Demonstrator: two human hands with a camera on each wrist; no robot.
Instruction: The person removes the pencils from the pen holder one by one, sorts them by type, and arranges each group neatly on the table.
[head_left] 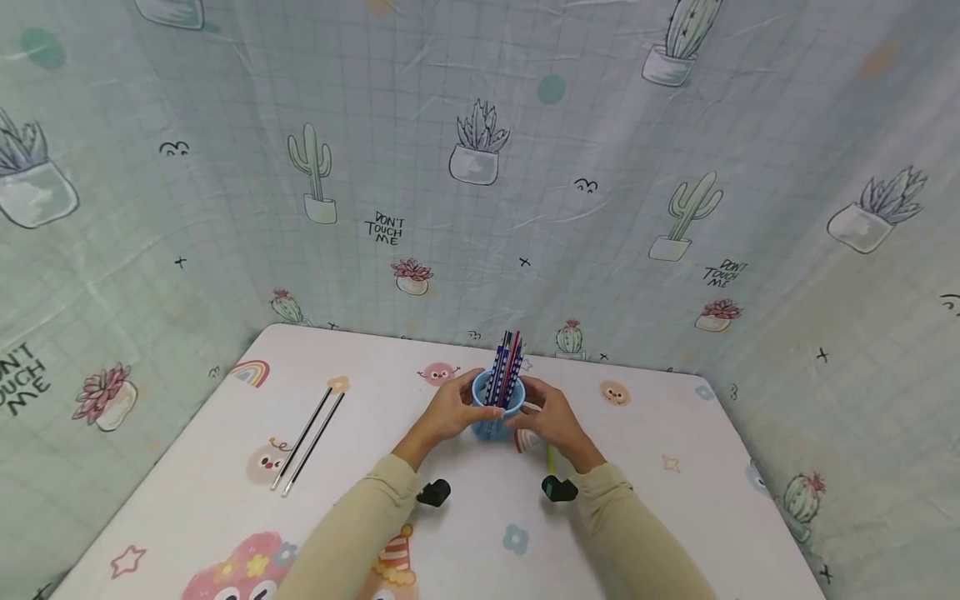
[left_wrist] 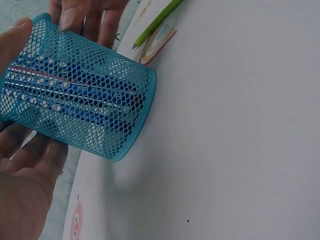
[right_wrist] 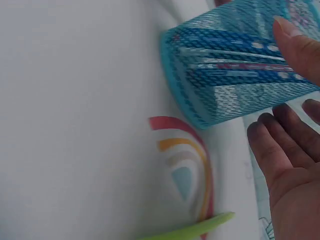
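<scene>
A light-blue mesh pencil cup [head_left: 491, 431] is between my two hands near the back of the table. Several dark-blue white-spotted pencils [head_left: 504, 367], with a red one among them, stand in it and show through the mesh [left_wrist: 100, 95]. My left hand [head_left: 450, 408] holds the cup's left side, thumb in front and fingers curved round it. On the other side, my right hand [head_left: 555, 412] holds it with the thumb [right_wrist: 300, 52] on the mesh and the fingers bent close beneath. Whether the cup's base touches the table cannot be told.
A green pencil [left_wrist: 155, 25] lies on the table by a printed rainbow, partly hidden by my right wrist in the head view. Two slim dark sticks [head_left: 313, 444] with silvery ends lie at the left. The white patterned table [head_left: 630, 533] meets a cactus-print curtain [head_left: 480, 233] behind.
</scene>
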